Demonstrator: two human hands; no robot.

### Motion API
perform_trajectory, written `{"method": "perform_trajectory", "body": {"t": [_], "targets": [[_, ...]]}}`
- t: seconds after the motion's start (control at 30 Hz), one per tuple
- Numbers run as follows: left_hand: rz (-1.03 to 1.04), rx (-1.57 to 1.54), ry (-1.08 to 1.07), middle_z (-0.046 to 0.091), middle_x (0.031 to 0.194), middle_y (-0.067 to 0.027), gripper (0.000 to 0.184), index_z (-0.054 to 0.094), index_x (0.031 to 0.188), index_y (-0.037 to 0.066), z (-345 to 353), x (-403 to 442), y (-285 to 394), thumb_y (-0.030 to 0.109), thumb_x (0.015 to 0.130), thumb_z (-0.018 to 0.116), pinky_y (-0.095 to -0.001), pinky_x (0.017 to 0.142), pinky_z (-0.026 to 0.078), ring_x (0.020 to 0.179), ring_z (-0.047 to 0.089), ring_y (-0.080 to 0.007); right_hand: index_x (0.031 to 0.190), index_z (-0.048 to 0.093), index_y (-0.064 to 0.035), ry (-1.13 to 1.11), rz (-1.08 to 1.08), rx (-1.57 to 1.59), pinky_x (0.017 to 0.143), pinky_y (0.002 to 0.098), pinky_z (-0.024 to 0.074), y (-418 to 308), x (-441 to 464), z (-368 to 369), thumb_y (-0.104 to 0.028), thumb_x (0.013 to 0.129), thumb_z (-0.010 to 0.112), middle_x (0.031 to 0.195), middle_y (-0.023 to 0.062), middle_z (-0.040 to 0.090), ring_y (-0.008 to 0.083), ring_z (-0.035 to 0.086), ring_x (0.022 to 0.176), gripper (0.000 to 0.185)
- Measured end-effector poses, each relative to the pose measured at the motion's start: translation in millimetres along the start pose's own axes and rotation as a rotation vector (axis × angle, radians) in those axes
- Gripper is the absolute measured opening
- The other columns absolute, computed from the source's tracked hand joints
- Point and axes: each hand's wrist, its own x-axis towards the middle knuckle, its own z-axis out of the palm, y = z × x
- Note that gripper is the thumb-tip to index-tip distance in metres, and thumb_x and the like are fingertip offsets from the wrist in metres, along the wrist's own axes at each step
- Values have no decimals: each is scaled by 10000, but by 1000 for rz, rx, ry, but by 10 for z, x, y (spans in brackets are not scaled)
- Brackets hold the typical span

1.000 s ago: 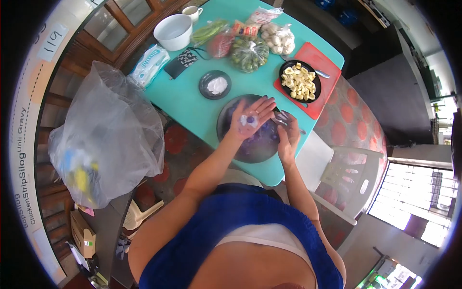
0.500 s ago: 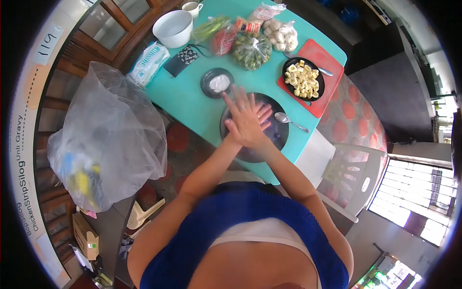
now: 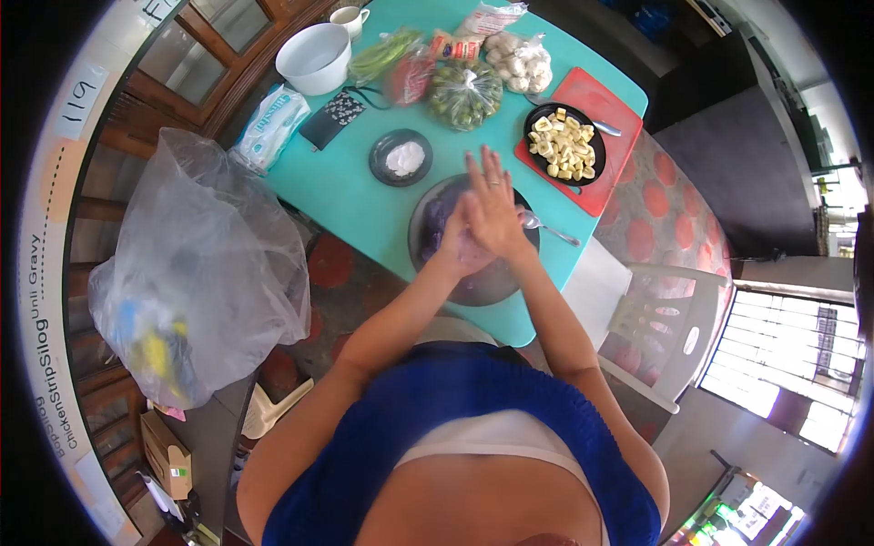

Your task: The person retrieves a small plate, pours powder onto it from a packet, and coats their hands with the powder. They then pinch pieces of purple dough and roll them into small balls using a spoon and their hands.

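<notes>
Palm to palm, my left hand [image 3: 462, 238] and my right hand [image 3: 494, 211] meet above a dark round bowl [image 3: 482, 289] with purple contents. The right hand lies over the left with its fingers stretched out. The left fingers are mostly hidden behind it, and whatever lies between the palms is out of sight. A spoon [image 3: 557, 232] rests at the bowl's right rim. Just beyond the bowl is a small dark plate [image 3: 381, 164] of white powder [image 3: 405, 159].
A black plate [image 3: 596, 164] of yellow chunks and a knife [image 3: 607, 128] sit on a red board [image 3: 583, 86]. Bagged vegetables [image 3: 464, 94], a white bowl [image 3: 314, 59], a mug [image 3: 350, 20] and wipes [image 3: 273, 127] stand farther back. A plastic bag [image 3: 209, 264] hangs left; a white chair [image 3: 660, 328] stands right.
The right hand has let go of the spoon, which now lies at the bowl. It moved left onto the left palm, where a small purple-and-white lump showed earlier. The hands have shifted against each other.
</notes>
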Motion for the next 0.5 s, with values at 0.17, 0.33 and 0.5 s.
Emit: {"method": "perform_trajectory", "body": {"t": [0.17, 0.33, 0.5], "targets": [[-74, 31, 154, 218, 1539, -100, 836, 181, 1493, 125, -455, 97, 10, 690, 892, 317, -492, 1130, 200, 1407, 234, -302, 1481, 238, -68, -16, -88, 72, 1125, 564, 81, -59, -517, 6, -412, 972, 290, 1548, 202, 135, 404, 114, 1427, 617], [-178, -20, 25, 224, 1540, -121, 841, 185, 1501, 160, -68, 50, -278, 699, 874, 338, -532, 1114, 205, 1408, 247, -308, 1474, 233, -44, 82, 69, 12, 1114, 588, 95, -50, -177, -182, -400, 950, 358, 1528, 248, 148, 440, 122, 1412, 646], [-154, -41, -18, 265, 1524, -102, 893, 167, 1503, 121, -54, 49, -197, 738, 864, 262, -484, 1125, 180, 1412, 240, -246, 1473, 237, -41, -1, 124, -14, 1103, 608, 50, 372, -669, -243, -433, 974, 288, 1532, 246, 134, 432, 84, 1422, 636]]}}
